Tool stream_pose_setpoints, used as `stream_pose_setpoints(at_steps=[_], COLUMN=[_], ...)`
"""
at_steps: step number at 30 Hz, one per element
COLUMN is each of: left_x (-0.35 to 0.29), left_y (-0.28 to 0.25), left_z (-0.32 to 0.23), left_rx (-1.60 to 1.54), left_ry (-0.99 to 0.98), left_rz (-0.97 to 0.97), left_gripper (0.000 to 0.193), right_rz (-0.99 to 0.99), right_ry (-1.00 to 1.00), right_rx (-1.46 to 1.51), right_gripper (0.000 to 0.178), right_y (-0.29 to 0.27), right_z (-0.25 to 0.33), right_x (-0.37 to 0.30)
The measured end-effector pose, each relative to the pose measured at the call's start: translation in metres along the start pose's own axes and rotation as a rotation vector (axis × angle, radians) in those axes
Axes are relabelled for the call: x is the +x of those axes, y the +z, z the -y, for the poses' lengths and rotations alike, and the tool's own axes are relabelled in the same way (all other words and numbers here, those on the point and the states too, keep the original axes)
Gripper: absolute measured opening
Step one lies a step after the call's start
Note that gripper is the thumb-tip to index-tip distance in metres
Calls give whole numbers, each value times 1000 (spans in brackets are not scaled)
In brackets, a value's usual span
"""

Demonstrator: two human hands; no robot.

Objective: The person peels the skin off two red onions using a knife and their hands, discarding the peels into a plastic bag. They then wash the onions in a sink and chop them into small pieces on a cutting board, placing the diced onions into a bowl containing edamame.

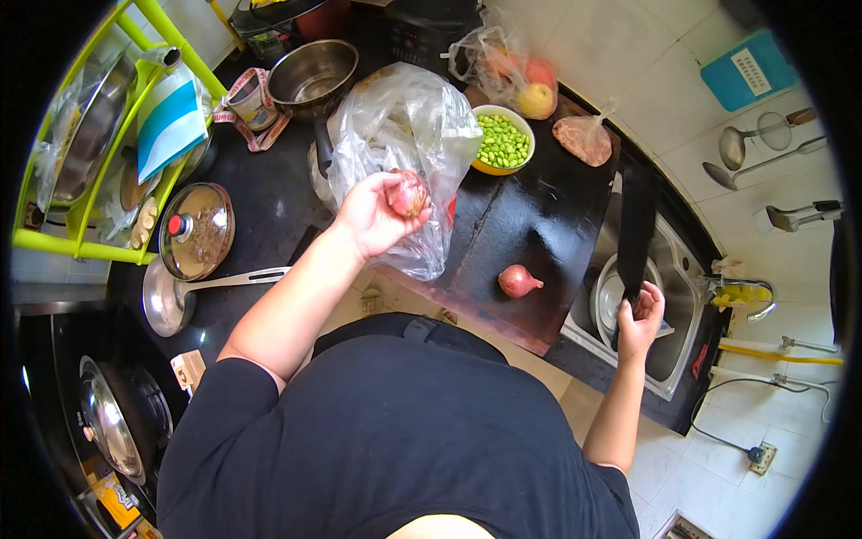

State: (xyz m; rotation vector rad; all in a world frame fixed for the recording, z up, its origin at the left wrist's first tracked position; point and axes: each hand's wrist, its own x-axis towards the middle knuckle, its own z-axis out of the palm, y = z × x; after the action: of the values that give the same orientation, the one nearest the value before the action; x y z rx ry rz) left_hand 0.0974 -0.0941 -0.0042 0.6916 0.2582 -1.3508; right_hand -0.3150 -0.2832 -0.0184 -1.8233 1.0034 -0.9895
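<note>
My left hand (366, 221) is closed around a red onion (409, 195), held up over a crumpled clear plastic bag (395, 126). A dark kitchen knife (638, 216) is in my right hand (641, 322); its broad blade points away from me, above the left part of the sink. Between my hands, a second red onion (518, 281) lies on the dark chopping board (489, 238). At the board's far side stands a yellow-rimmed bowl of green beans (501, 142).
Right of the board is a steel sink (687, 323) holding a metal basin (611, 292). Behind are bagged fruit (537, 94) and bagged meat (584, 139). On the left are a steel pot (312, 74), a glass-lidded pan (197, 232), a ladle (166, 301) and a green rack (81, 247).
</note>
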Motion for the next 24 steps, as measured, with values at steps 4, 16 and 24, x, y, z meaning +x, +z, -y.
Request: stream_pose_setpoints(at_steps=[4,16,24], left_x=[-2,2,-17], left_y=[6,-13,-19], left_z=[-19,-33,-34], left_rx=[161,86,416], left_ry=[112,103,191], left_rz=[39,191,183], left_gripper=[16,33,58], right_rz=[63,185,297], right_ry=[248,193,-248], right_rx=[347,383,-117], right_gripper=[35,21,17], right_y=[37,127,162], right_z=[61,96,119], right_x=[-13,-41,-28])
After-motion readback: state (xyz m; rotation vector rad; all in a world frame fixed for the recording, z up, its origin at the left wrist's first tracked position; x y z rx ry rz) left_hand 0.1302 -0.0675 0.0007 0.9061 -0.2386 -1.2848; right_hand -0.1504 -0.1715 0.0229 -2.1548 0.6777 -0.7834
